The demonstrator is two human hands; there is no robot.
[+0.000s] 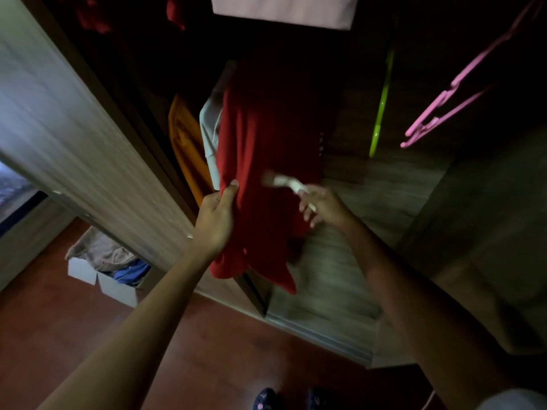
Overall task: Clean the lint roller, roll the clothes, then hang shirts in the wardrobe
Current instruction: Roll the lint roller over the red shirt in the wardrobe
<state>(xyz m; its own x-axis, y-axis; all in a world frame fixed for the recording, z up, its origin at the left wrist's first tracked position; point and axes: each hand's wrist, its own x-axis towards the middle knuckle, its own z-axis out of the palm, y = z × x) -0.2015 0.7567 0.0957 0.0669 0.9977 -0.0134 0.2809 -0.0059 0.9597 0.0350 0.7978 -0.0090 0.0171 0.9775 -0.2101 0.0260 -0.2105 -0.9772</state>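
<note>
A red shirt (266, 137) hangs in the open wardrobe, in the middle of the view. My left hand (214, 220) pinches its left edge between thumb and fingers. My right hand (321, 207) holds a white lint roller (282, 181) by the handle, its blurred head lying against the shirt's front. An orange garment (185, 143) and a pale grey one (210, 125) hang just left of the red shirt.
The wardrobe door (74, 137) stands open at the left. A green hanger (381, 108) and pink hangers (444, 108) hang at the right. A white box (115, 287) of clothes sits on the red-brown floor. A pink fabric box (284, 10) is at the top.
</note>
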